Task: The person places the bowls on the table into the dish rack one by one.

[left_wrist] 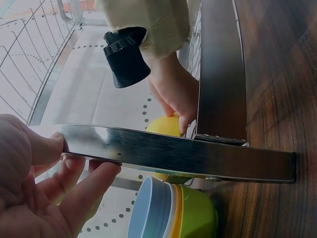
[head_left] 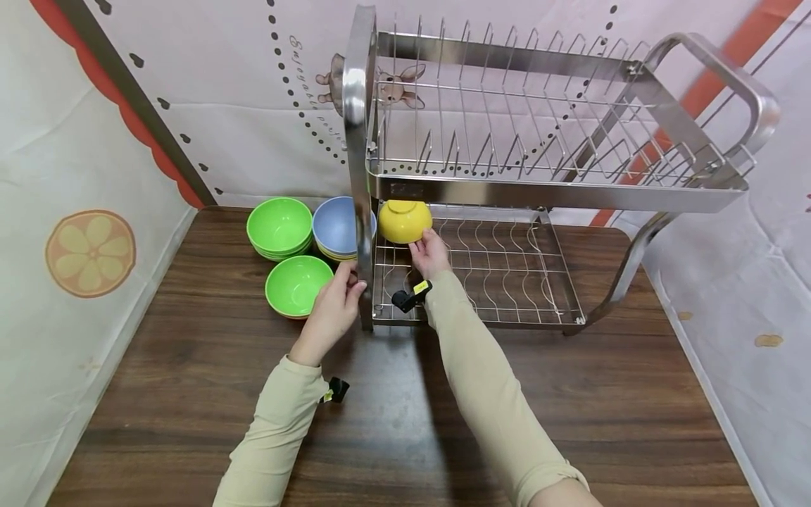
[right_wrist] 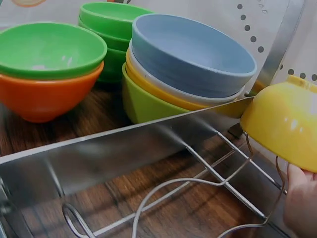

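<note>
My right hand (head_left: 433, 255) holds a yellow bowl (head_left: 405, 222) upside down, with its foot upward, at the back left of the dish rack's lower tier. In the right wrist view, the fingers (right_wrist: 300, 191) are at the rim of the yellow bowl (right_wrist: 285, 121), just above the rack's wires. My left hand (head_left: 331, 310) is at the rack's left metal post (head_left: 364, 239). The left wrist view shows the thumb on one side of that post (left_wrist: 148, 146) and the fingers on the other, pinching it. Part of the yellow bowl is hidden behind the post there.
Left of the rack stand a stack of green bowls (head_left: 279, 224), a blue bowl (head_left: 334, 224) on a mixed stack, and a green bowl (head_left: 296, 285) nested in an orange bowl (right_wrist: 42, 99). The rack's wire upper tier (head_left: 557, 193) overhangs the lower wire tier (head_left: 475, 323).
</note>
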`<state>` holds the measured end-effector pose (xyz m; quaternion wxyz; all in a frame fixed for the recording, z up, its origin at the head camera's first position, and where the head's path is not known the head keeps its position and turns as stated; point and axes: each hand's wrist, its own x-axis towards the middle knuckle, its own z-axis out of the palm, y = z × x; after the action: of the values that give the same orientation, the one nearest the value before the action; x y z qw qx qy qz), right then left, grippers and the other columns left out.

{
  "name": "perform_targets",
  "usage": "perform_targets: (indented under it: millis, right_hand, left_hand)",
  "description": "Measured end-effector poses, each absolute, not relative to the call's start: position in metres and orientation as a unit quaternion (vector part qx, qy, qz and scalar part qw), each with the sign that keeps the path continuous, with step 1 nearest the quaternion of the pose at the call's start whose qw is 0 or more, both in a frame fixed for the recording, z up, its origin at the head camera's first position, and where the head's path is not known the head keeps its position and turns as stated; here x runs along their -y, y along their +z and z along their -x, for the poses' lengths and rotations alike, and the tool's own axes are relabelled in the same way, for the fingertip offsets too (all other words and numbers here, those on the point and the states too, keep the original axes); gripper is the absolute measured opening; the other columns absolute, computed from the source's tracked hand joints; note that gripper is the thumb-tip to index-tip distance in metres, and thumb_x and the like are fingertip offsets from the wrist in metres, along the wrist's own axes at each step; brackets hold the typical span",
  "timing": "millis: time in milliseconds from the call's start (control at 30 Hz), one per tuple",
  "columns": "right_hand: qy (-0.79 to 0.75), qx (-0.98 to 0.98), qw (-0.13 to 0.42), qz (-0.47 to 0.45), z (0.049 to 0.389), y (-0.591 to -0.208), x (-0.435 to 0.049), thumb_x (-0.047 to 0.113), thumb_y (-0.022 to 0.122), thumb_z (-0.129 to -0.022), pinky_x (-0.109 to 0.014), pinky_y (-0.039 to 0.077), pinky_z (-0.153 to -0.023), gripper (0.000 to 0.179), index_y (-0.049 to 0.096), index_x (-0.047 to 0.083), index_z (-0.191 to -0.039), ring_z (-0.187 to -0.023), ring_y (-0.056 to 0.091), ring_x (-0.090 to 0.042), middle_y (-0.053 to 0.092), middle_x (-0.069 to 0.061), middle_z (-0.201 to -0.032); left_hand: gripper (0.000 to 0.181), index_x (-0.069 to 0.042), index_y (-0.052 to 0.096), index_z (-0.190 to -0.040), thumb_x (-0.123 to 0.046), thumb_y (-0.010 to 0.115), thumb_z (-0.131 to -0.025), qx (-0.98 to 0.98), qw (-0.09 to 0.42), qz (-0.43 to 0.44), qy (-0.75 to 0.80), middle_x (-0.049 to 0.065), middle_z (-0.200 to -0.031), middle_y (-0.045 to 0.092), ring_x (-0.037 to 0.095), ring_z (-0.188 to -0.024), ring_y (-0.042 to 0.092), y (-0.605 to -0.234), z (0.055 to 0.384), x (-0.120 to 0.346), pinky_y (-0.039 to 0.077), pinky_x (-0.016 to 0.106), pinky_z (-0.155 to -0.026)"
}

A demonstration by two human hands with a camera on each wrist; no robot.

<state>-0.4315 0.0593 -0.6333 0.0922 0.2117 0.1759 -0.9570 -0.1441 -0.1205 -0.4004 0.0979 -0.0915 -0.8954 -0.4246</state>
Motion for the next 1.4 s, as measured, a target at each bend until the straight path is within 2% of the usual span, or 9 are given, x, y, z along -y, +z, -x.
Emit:
perform_targets:
  millis: [100, 233, 467, 633, 933, 1033, 1133, 1267, 1400]
  right_hand:
    - [-0.943, -0.235, 0.053, -0.229, 0.471, -0.689, -0.064, 0.001, 0.062, -0.082, -0.038, 0.042, -0.094, 0.048, 0.051, 0.020, -0.125, -0.109, 0.055, -0.021, 0.057, -0.008, -0.120]
    - [-0.913, -0.301, 0.016, -0.274, 0.495, -0.724, -0.068, 0.002, 0.078, -0.063, -0.034, 0.050, -0.081, 0.051, 0.065, 0.024, -0.107, -0.095, 0.061, -0.019, 0.063, -0.005, -0.105]
    - [-0.858, -0.401, -0.032, -0.320, 0.500, -0.717, -0.059, -0.008, 0.076, -0.058, -0.026, 0.052, -0.062, 0.048, 0.070, 0.021, -0.096, -0.072, 0.061, -0.014, 0.065, -0.005, -0.097]
    - [-0.823, -0.459, -0.052, -0.331, 0.494, -0.695, -0.051, -0.009, 0.067, -0.064, -0.024, 0.038, -0.044, 0.045, 0.065, 0.014, -0.103, -0.049, 0.043, -0.012, 0.061, -0.007, -0.094]
    - [-0.790, -0.534, -0.049, -0.298, 0.494, -0.689, -0.050, -0.007, 0.062, -0.062, -0.028, 0.048, -0.064, 0.038, 0.060, 0.005, -0.098, -0.077, 0.053, -0.021, 0.051, -0.006, -0.099]
    - [-0.789, -0.542, -0.041, -0.286, 0.489, -0.682, -0.051, -0.005, 0.061, -0.064, -0.026, 0.046, -0.062, 0.026, 0.054, 0.003, -0.088, -0.072, 0.051, -0.017, 0.048, -0.004, -0.091]
    - [-0.792, -0.542, -0.013, -0.283, 0.461, -0.643, -0.051, -0.005, 0.059, -0.069, -0.025, 0.042, -0.051, 0.020, 0.050, 0.005, -0.083, -0.059, 0.044, -0.014, 0.045, -0.001, -0.079]
    - [-0.813, -0.507, 0.057, -0.283, 0.431, -0.603, -0.055, -0.001, 0.059, -0.077, -0.026, 0.046, -0.057, 0.025, 0.053, 0.007, -0.100, -0.069, 0.048, -0.015, 0.049, -0.002, -0.088]
    - [-0.827, -0.480, 0.091, -0.279, 0.414, -0.583, -0.062, 0.003, 0.067, -0.078, -0.029, 0.047, -0.081, 0.043, 0.051, 0.011, -0.117, -0.099, 0.047, -0.014, 0.044, -0.003, -0.114]
  left_hand:
    - [0.025, -0.002, 0.046, -0.115, -0.008, 0.052, -0.091, 0.896, 0.098, 0.089, -0.424, 0.014, -0.087, 0.057, 0.028, -0.077, 0.054, -0.400, 0.144, 0.121, 0.045, 0.041, -0.069]
    - [0.025, -0.003, 0.047, -0.114, -0.008, 0.052, -0.091, 0.895, 0.098, 0.090, -0.425, 0.013, -0.086, 0.056, 0.027, -0.076, 0.053, -0.400, 0.144, 0.121, 0.045, 0.040, -0.069]
    - [0.024, -0.002, 0.047, -0.113, -0.006, 0.053, -0.090, 0.894, 0.107, 0.094, -0.424, 0.014, -0.087, 0.056, 0.027, -0.078, 0.054, -0.400, 0.144, 0.121, 0.045, 0.041, -0.071]
    - [0.024, -0.003, 0.047, -0.113, -0.006, 0.052, -0.090, 0.893, 0.106, 0.093, -0.427, 0.013, -0.086, 0.056, 0.027, -0.078, 0.054, -0.399, 0.144, 0.120, 0.045, 0.040, -0.071]
    - [0.024, -0.001, 0.047, -0.113, -0.006, 0.053, -0.090, 0.892, 0.107, 0.097, -0.429, 0.014, -0.086, 0.056, 0.027, -0.078, 0.053, -0.399, 0.144, 0.119, 0.044, 0.040, -0.071]
    - [0.024, -0.002, 0.047, -0.113, -0.006, 0.052, -0.090, 0.891, 0.105, 0.096, -0.431, 0.014, -0.086, 0.056, 0.027, -0.078, 0.053, -0.399, 0.143, 0.119, 0.044, 0.040, -0.071]
    - [0.024, -0.002, 0.047, -0.113, -0.006, 0.052, -0.090, 0.891, 0.102, 0.095, -0.433, 0.014, -0.086, 0.056, 0.027, -0.078, 0.053, -0.399, 0.143, 0.119, 0.045, 0.039, -0.071]
    - [0.025, -0.003, 0.047, -0.114, -0.006, 0.052, -0.090, 0.890, 0.101, 0.092, -0.435, 0.014, -0.086, 0.056, 0.027, -0.078, 0.053, -0.399, 0.143, 0.121, 0.045, 0.039, -0.071]
    - [0.025, -0.003, 0.047, -0.114, -0.006, 0.053, -0.090, 0.890, 0.099, 0.091, -0.435, 0.014, -0.086, 0.056, 0.027, -0.079, 0.053, -0.399, 0.143, 0.121, 0.045, 0.039, -0.072]
